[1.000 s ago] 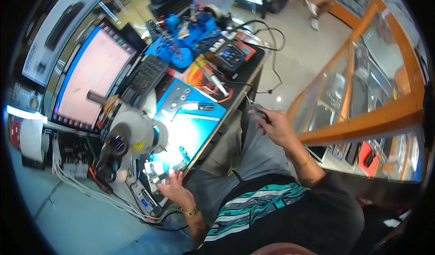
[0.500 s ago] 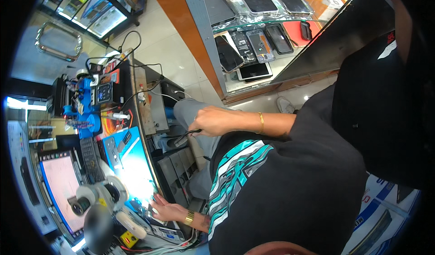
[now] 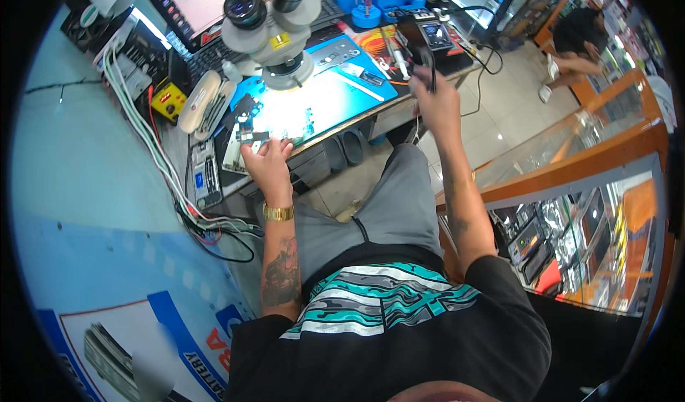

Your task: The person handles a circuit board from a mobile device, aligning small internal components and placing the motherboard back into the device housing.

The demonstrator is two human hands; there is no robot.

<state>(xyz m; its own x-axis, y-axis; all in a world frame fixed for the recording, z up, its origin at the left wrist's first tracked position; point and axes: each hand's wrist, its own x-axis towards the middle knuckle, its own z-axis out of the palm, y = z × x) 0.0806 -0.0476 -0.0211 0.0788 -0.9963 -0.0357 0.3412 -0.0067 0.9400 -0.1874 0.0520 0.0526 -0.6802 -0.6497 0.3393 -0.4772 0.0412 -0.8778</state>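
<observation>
At the bench's front edge is my left hand, its fingers curled at a small dark part beside loose phone parts. What lies between those fingers is hard to make out. My right hand is raised at the bench's right side, closed round a black-handled tool; motion smears its far end. A lit blue work mat spreads across the bench under the microscope. On the mat are a small circuit board, a white strip and a metal phone plate.
Beyond the mat stand a monitor, a blue tool holder and a control unit. Cables run along the left wall. A glass display case is at my right. Someone sits farther off.
My view has swung round to face the bench. The right hand, low in front of me before, is now up at the bench's right side with the black-handled tool. The left hand stays at the bench edge.
</observation>
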